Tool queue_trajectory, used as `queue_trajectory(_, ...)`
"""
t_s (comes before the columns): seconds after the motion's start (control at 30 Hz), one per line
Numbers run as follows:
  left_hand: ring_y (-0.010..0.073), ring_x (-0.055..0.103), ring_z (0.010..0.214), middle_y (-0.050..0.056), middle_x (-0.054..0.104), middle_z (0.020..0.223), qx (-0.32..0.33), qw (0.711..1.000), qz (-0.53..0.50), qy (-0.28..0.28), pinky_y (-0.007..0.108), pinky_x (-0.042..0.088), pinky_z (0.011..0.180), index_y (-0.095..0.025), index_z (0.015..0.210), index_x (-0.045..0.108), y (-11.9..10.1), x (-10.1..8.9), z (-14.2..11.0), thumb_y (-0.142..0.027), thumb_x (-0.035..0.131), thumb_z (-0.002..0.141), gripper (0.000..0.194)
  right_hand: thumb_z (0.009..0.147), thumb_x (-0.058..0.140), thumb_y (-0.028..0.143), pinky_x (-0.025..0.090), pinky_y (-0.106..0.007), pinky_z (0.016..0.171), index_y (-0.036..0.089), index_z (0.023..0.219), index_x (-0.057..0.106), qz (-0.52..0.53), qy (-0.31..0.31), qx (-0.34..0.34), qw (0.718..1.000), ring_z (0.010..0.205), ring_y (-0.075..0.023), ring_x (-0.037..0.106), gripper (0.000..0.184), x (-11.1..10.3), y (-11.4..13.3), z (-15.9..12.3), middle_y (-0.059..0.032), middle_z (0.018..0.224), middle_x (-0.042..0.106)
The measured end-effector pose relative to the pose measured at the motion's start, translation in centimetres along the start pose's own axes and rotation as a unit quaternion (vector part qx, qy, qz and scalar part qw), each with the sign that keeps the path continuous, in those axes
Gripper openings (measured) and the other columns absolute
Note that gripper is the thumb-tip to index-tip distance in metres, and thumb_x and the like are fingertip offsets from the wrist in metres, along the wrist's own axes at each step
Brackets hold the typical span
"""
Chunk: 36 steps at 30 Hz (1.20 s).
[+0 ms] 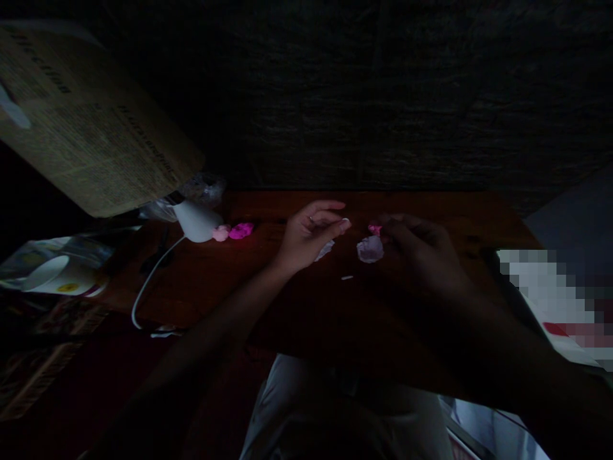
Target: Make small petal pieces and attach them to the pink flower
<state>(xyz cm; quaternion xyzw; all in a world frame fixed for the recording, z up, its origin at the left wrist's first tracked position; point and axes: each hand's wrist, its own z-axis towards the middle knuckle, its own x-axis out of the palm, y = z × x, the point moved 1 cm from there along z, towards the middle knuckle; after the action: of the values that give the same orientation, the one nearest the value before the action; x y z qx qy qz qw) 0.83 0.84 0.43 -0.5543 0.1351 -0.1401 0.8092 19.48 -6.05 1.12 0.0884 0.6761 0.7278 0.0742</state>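
Above a dark wooden table, my left hand [306,237] pinches a small white piece [345,222] between thumb and forefinger, its other fingers held loosely out. The kind of that piece is too small to tell. My right hand [426,246] has its fingertips closed on a small bright pink crumpled piece [375,230]. Just below this lies a pale crumpled scrap [370,250], perhaps paper. Another pale scrap [324,250] shows partly behind my left hand. A short thin white stick [347,277] lies on the tabletop between my forearms.
At the left stand a white lamp-like base [196,220] with a white cord [143,287], a light pink lump [221,232] and a magenta lump [242,230]. A newsprint-patterned shade [105,128] overhangs them. A paper cup [57,276] lies far left; a bright screen-like object [550,300] is right.
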Motion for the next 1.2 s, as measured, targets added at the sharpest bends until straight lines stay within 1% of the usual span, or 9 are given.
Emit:
queue_trajectory(0.13, 0.0110, 0.070, 0.071, 0.001, 0.075, 0.081, -0.008, 0.999, -0.030, 0.010, 0.022, 0.055, 0.068, -0.017, 0.108, 0.066, -0.12, 0.00, -0.02, -0.038, 0.083, 0.076, 0.042, 0.075, 0.080, 0.053, 0.044, -0.026, 0.056, 0.021, 0.081, 0.076, -0.033, 0.037, -0.009, 0.999, 0.063, -0.0134, 0.057, 0.033, 0.37, 0.28, -0.35, -0.0018, 0.075, 0.068)
queue_trajectory(0.23, 0.0107, 0.069, 0.066, 0.000, 0.075, 0.076, -0.037, 0.998, -0.043, 0.036, 0.022, 0.054, 0.064, -0.016, 0.107, 0.066, -0.04, 0.22, -0.10, -0.038, 0.085, 0.073, 0.044, 0.075, 0.079, 0.056, 0.045, -0.025, 0.055, 0.021, 0.086, 0.077, -0.056, 0.083, -0.018, 0.995, 0.062, -0.0133, 0.057, 0.037, 0.72, 0.56, -0.61, -0.0021, 0.075, 0.069)
queue_trajectory(0.37, 0.0109, 0.070, 0.065, 0.002, 0.078, 0.079, -0.058, 0.994, -0.058, 0.071, 0.021, 0.053, 0.060, -0.016, 0.115, 0.067, 0.05, 0.49, -0.17, -0.038, 0.085, 0.073, 0.051, 0.075, 0.080, 0.057, 0.044, -0.026, 0.052, 0.020, 0.091, 0.078, -0.066, 0.128, -0.014, 0.989, 0.058, -0.0130, 0.055, 0.040, 0.86, 0.63, -0.70, -0.0024, 0.073, 0.069)
queue_trajectory(0.5, 0.0111, 0.070, 0.065, 0.003, 0.078, 0.080, -0.062, 0.994, -0.051, 0.072, 0.021, 0.053, 0.060, -0.016, 0.122, 0.066, 0.02, 0.45, -0.13, -0.037, 0.085, 0.074, 0.055, 0.077, 0.077, 0.059, 0.047, -0.027, 0.053, 0.021, 0.094, 0.079, -0.062, 0.126, -0.017, 0.990, 0.060, -0.0141, 0.057, 0.042, 0.72, 0.37, -0.54, -0.0029, 0.073, 0.070)
queue_trajectory(0.7, 0.0111, 0.070, 0.069, 0.001, 0.076, 0.078, -0.027, 0.997, -0.034, 0.070, 0.022, 0.053, 0.064, -0.016, 0.112, 0.066, -0.07, 0.24, -0.10, -0.036, 0.084, 0.074, 0.047, 0.080, 0.076, 0.057, 0.045, -0.026, 0.052, 0.022, 0.096, 0.080, -0.052, 0.122, -0.045, 0.990, 0.057, -0.0123, 0.056, 0.039, 0.63, 0.14, -0.60, -0.0017, 0.073, 0.069)
queue_trajectory(0.83, 0.0110, 0.069, 0.066, 0.001, 0.075, 0.077, -0.024, 0.996, -0.024, 0.085, 0.021, 0.053, 0.062, -0.017, 0.109, 0.064, 0.05, 0.31, -0.19, -0.036, 0.085, 0.073, 0.046, 0.080, 0.077, 0.054, 0.046, -0.027, 0.054, 0.022, 0.095, 0.080, -0.057, 0.122, -0.034, 0.990, 0.058, -0.0130, 0.056, 0.036, 0.64, 0.22, -0.67, -0.0016, 0.072, 0.068)
queue_trajectory(0.93, 0.0131, 0.071, 0.070, 0.004, 0.077, 0.083, -0.035, 0.995, -0.019, 0.089, 0.023, 0.054, 0.063, -0.017, 0.112, 0.064, 0.19, 0.40, -0.26, -0.035, 0.084, 0.074, 0.047, 0.079, 0.078, 0.053, 0.046, -0.027, 0.055, 0.022, 0.090, 0.079, -0.062, 0.116, -0.024, 0.991, 0.059, -0.0132, 0.056, 0.033, 0.61, 0.45, -0.58, -0.0011, 0.071, 0.067)
queue_trajectory(1.03, 0.0135, 0.072, 0.072, 0.005, 0.079, 0.088, -0.050, 0.994, -0.028, 0.090, 0.023, 0.054, 0.063, -0.017, 0.120, 0.064, 0.26, 0.39, -0.26, -0.035, 0.084, 0.073, 0.054, 0.079, 0.078, 0.053, 0.045, -0.027, 0.057, 0.022, 0.085, 0.078, -0.066, 0.117, -0.024, 0.991, 0.058, -0.0128, 0.054, 0.032, 0.52, 0.63, -0.42, -0.0007, 0.069, 0.066)
queue_trajectory(1.2, 0.0120, 0.070, 0.063, 0.003, 0.079, 0.082, -0.058, 0.993, -0.032, 0.096, 0.021, 0.053, 0.058, -0.018, 0.124, 0.065, 0.31, 0.25, -0.25, -0.034, 0.086, 0.071, 0.060, 0.080, 0.077, 0.054, 0.046, -0.028, 0.058, 0.022, 0.090, 0.078, -0.063, 0.119, -0.023, 0.991, 0.060, -0.0141, 0.056, 0.034, 0.39, 0.49, -0.41, -0.0015, 0.071, 0.068)
